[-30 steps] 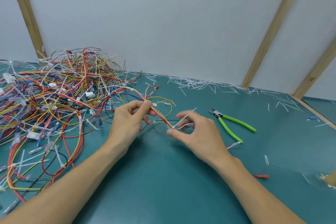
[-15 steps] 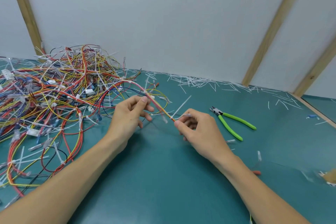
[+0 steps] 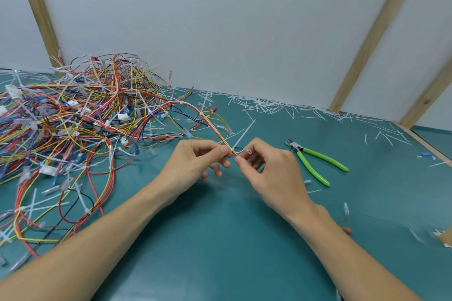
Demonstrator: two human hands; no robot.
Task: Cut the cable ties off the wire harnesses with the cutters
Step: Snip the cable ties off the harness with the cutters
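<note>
Harness [image 3: 215,129] pinched by both hands' fingers [image 3: 223,150], cutters [image 3: 315,161] lying beside, tie seemingly between.

The desk [image 3: 220,239] is showing a smooth, matt teal mat. The cutters [image 3: 315,159], lying towards its right edge, are showing dull metal jaws and glossy green plastic handles. The wires [image 3: 73,129] are wearing shiny plastic sleeves, and bare wooden battens [image 3: 376,32] are crossing the matt white wall [image 3: 208,19].
</note>
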